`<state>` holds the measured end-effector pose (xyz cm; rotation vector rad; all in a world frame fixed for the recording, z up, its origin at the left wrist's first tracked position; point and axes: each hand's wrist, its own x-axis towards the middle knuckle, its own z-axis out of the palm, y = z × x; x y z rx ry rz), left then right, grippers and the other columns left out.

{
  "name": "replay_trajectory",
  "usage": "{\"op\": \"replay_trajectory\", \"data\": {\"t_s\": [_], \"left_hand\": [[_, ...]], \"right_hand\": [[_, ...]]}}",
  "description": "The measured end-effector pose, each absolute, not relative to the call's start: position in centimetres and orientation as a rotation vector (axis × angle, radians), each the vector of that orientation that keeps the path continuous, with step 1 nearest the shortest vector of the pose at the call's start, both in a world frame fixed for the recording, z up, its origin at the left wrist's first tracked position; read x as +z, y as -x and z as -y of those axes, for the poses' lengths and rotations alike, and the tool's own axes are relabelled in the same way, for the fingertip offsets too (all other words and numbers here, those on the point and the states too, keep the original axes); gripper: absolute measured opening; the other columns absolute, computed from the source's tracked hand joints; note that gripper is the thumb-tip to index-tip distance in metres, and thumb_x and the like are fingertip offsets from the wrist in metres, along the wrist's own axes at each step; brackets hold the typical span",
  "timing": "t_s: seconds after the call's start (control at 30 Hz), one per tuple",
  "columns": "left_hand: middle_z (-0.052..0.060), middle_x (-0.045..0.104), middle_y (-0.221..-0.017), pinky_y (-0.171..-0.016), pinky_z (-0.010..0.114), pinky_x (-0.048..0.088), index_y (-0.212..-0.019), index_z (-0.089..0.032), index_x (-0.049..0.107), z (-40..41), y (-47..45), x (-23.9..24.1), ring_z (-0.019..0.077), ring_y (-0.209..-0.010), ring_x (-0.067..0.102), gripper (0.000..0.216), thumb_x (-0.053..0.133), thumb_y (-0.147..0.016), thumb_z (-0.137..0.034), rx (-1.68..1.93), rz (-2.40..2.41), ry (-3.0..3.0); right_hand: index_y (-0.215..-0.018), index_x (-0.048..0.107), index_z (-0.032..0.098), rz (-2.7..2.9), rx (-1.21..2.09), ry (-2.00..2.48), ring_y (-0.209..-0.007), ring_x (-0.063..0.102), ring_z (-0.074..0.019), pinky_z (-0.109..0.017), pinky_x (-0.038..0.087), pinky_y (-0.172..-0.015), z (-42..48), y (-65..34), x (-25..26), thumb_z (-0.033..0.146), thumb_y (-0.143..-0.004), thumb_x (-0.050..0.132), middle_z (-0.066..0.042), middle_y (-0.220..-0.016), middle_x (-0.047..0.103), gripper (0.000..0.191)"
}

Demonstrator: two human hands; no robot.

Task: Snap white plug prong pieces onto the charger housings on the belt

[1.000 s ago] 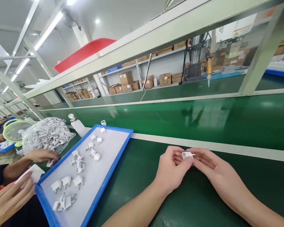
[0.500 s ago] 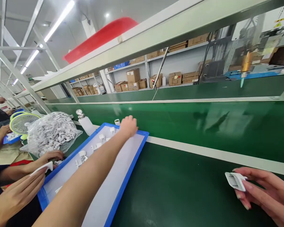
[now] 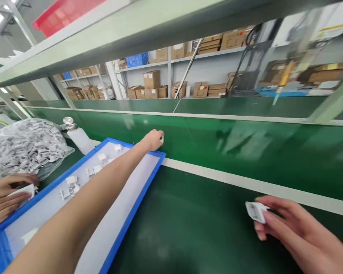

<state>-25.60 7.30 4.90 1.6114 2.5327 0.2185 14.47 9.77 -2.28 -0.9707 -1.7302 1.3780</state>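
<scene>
My left hand (image 3: 153,140) reaches far out over the back corner of the blue tray (image 3: 148,177) and is closed on a small white part (image 3: 161,139) at the edge of the green conveyor belt (image 3: 246,148). At the lower right, my right hand (image 3: 288,226) holds a white plug adapter (image 3: 255,211) between thumb and fingers, just above the green bench top (image 3: 194,228). Several white plug adapters (image 3: 74,182) lie on the tray's white liner.
A clear bag of white plug parts (image 3: 23,146) and a white dispenser bottle (image 3: 76,135) stand at the left. Another person's hands (image 3: 5,196) hold a white piece beside the tray. Shelves of cardboard boxes (image 3: 165,87) fill the background beyond the belt.
My hands have separated: the left swung out from the adapter to the tray's far corner and closed on a small white part; the right drew back to the lower right with the adapter.
</scene>
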Motion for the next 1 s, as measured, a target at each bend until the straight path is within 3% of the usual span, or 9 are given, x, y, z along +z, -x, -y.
{"op": "replay_trajectory", "data": {"t_s": [0.07,0.17,0.27,0.4,0.53,0.63,0.77,0.87,1.0], "left_hand": [[0.010,0.057,-0.131,-0.108,0.035,0.044,-0.132,-0.018,0.060,-7.1,19.9,5.8,0.0232,-0.120,0.055,0.041,0.063,-0.090,-0.016,0.276,-2.259,-1.864],[0.006,0.063,-0.120,-0.100,0.028,0.045,-0.122,-0.023,0.068,-5.0,11.4,6.7,0.0222,-0.111,0.060,0.041,0.065,-0.083,-0.012,0.314,-1.824,-2.130],[0.005,0.065,-0.113,-0.091,0.027,0.047,-0.117,-0.026,0.071,-1.9,5.2,6.2,0.0208,-0.102,0.063,0.040,0.063,-0.082,-0.009,0.331,-1.502,-2.259],[0.005,0.063,-0.120,-0.095,0.032,0.046,-0.118,-0.027,0.071,0.9,1.1,4.2,0.0226,-0.109,0.061,0.040,0.064,-0.082,-0.012,0.399,-1.246,-2.225],[0.002,0.064,-0.124,-0.089,0.029,0.047,-0.137,-0.028,0.056,2.1,-1.0,2.3,0.0202,-0.104,0.062,0.063,0.074,-0.076,-0.025,0.654,-1.298,-1.902],[0.002,0.065,-0.120,-0.089,0.028,0.047,-0.134,-0.024,0.054,2.1,-2.4,1.1,0.0185,-0.102,0.063,0.062,0.075,-0.076,-0.026,0.843,-1.432,-1.647],[0.003,0.061,-0.127,-0.093,0.029,0.048,-0.131,-0.023,0.050,1.9,-4.2,-0.1,0.0180,-0.104,0.063,0.071,0.083,-0.069,-0.023,1.059,-1.437,-1.443],[0.001,0.062,-0.122,-0.091,0.028,0.047,-0.123,-0.024,0.054,2.2,-4.5,-0.5,0.0183,-0.106,0.061,0.059,0.081,-0.072,-0.024,1.068,-1.412,-1.523],[0.001,0.056,-0.115,-0.087,0.029,0.044,-0.101,-0.021,0.061,2.6,-3.5,-0.7,0.0197,-0.105,0.055,0.036,0.082,-0.074,-0.031,0.967,-1.577,-1.601]], "right_hand": [[-0.105,0.066,0.024,1.670,1.492,0.904,-0.067,0.062,-0.0244,-0.038,0.058,-0.062,-9.1,-14.3,-1.2,0.059,-0.078,0.082,-0.011,-0.086,0.064,0.047],[-0.103,0.062,0.018,1.580,1.542,0.786,-0.068,0.059,-0.0194,-0.033,0.054,-0.062,-8.6,-14.3,0.0,0.055,-0.077,0.085,-0.008,-0.088,0.062,0.051],[-0.104,0.059,0.017,1.585,1.518,0.742,-0.071,0.059,-0.0176,-0.030,0.052,-0.063,-8.3,-15.6,1.3,0.054,-0.079,0.082,-0.005,-0.086,0.059,0.051],[-0.107,0.056,0.018,1.693,1.412,0.696,-0.070,0.060,-0.0158,-0.029,0.052,-0.063,-6.7,-18.6,3.1,0.055,-0.083,0.078,-0.004,-0.093,0.058,0.049],[-0.111,0.055,0.019,1.781,1.348,0.656,-0.068,0.059,-0.0153,-0.029,0.050,-0.059,-4.8,-21.2,3.1,0.054,-0.087,0.076,-0.005,-0.099,0.058,0.047],[-0.115,0.055,0.020,1.825,1.293,0.656,-0.071,0.059,-0.0162,-0.028,0.049,-0.058,-4.2,-22.4,2.5,0.051,-0.092,0.072,-0.006,-0.099,0.059,0.043],[-0.121,0.057,0.023,2.038,1.032,0.661,-0.087,0.063,-0.0207,-0.033,0.054,-0.074,-4.2,-22.9,1.9,0.042,-0.098,0.064,-0.006,-0.103,0.063,0.031],[-0.121,0.060,0.025,2.239,0.860,0.603,-0.088,0.062,-0.0207,-0.034,0.052,-0.079,-4.2,-22.7,1.7,0.034,-0.101,0.059,-0.006,-0.106,0.064,0.022],[-0.113,0.063,0.024,2.401,0.881,0.529,-0.086,0.059,-0.0193,-0.032,0.049,-0.074,-3.9,-22.3,1.2,0.030,-0.105,0.052,-0.006,-0.110,0.061,0.015]]}}
